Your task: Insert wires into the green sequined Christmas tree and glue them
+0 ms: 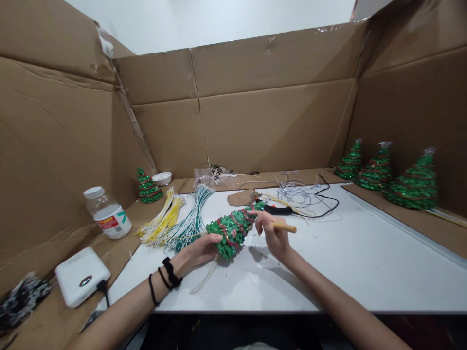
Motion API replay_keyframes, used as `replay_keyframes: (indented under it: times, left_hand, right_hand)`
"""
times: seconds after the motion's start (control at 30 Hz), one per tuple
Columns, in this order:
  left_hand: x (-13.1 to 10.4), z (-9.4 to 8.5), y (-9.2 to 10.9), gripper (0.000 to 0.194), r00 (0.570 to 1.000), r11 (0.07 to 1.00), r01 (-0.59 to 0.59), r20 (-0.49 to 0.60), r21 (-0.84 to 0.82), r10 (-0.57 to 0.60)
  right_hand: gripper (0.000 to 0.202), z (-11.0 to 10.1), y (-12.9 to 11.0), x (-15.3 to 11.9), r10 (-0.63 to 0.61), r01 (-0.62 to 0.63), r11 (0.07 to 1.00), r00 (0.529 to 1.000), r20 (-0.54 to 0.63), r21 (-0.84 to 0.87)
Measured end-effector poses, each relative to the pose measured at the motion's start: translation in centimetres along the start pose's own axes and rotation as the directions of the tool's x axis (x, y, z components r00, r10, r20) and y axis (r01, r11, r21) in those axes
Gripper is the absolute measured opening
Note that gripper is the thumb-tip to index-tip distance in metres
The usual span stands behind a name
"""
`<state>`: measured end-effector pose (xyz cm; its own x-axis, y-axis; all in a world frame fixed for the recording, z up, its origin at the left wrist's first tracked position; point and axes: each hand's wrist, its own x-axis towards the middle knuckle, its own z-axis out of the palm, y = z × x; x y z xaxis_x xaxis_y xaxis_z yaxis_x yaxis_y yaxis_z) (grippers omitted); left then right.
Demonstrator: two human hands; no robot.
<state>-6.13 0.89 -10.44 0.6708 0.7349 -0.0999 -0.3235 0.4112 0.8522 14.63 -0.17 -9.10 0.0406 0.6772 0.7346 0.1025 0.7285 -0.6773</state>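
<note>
My left hand (205, 248) grips the wide base of a small green Christmas tree ornament (233, 228) with red garland, tilted on its side above the white board. Thin pale wires trail down from its base. In my right hand (273, 233) is a tool with a wooden handle (286, 227), its end sticking out to the right of the fist. The tool's working end is hidden by my fingers, which are close to the tree's narrow top. Just behind the tree's tip lies a black-handled tool (278, 210) with a cord.
Bundles of yellow-white wires (164, 221) and green-white wires (195, 214) lie left of the tree. A clear jar (109, 216) and a white box (83, 277) stand at left. Several finished trees stand around, including a starred tree (414, 182). Cardboard walls (273, 116) enclose the board.
</note>
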Motion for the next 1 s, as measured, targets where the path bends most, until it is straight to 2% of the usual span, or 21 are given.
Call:
replay_keyframes:
  times: [0.1, 0.27, 0.43, 0.63, 0.8, 1.0]
  left_hand:
    - [-0.3, 0.5, 0.0, 0.043, 1.0, 0.999, -0.023, 0.011, 0.047, 0.022]
    - [-0.4, 1.0, 0.1, 0.051, 0.998, 0.998, -0.051, -0.039, 0.043, 0.052]
    - [-0.2, 0.3, -0.3, 0.05, 0.996, 0.998, -0.064, -0.07, -0.015, 0.063]
    - [0.0, -0.8, -0.6, 0.038, 0.987, 0.997, -0.064, -0.152, -0.051, 0.056]
    - [-0.1, -0.6, -0.6, 0.032, 0.988, 0.998, -0.057, -0.147, -0.033, 0.052]
    - [0.1, -0.4, -0.6, 0.029, 0.986, 0.999, -0.04, -0.161, -0.011, 0.038]
  right_hand:
    - [0.052, -0.3, 0.1, -0.3, -0.055, 0.055, 0.998, 0.998, -0.034, 0.017]
    - [0.05, -0.1, -0.1, -0.4, -0.058, 0.059, 0.997, 0.998, -0.016, 0.043]
    - [0.043, -0.2, -0.2, -0.4, -0.074, 0.074, 0.997, 0.996, -0.048, -0.01]
    - [0.035, -0.2, 0.0, -0.5, -0.155, 0.157, 0.986, 0.987, 0.034, -0.054]
    - [0.036, 0.0, 0.0, -0.7, -0.176, 0.176, 0.984, 0.984, 0.025, -0.022]
    - [0.036, 0.2, 0.1, -1.0, -0.204, 0.21, 0.977, 0.973, 0.106, -0.046]
